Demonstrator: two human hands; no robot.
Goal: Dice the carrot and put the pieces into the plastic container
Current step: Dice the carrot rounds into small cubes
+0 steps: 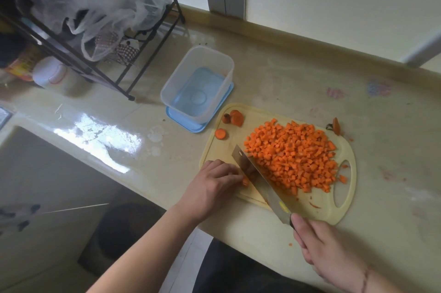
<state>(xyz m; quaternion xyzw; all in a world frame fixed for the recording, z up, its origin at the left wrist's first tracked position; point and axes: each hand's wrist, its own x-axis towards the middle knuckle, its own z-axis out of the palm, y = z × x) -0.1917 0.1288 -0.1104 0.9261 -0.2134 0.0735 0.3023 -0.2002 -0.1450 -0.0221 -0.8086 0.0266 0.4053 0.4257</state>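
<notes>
A large heap of diced carrot (pixel 294 160) covers the middle of the pale yellow cutting board (pixel 343 206). My left hand (pixel 213 183) presses a small remaining carrot piece (pixel 245 181) down at the board's left edge. My right hand (pixel 319 245) grips the handle of a cleaver (pixel 260 180), whose blade rests right beside the left fingertips. The clear plastic container (pixel 198 82) stands empty on its blue lid (pixel 183 123), just beyond the board's far left corner.
Carrot end slices (pixel 235 117) lie on the board's far left corner, one round (pixel 220 134) on the counter beside it and a stem end (pixel 336 125) at the far right. A black wire rack (pixel 100 54) with plastic bags stands at the back left. A sink (pixel 47 173) lies left.
</notes>
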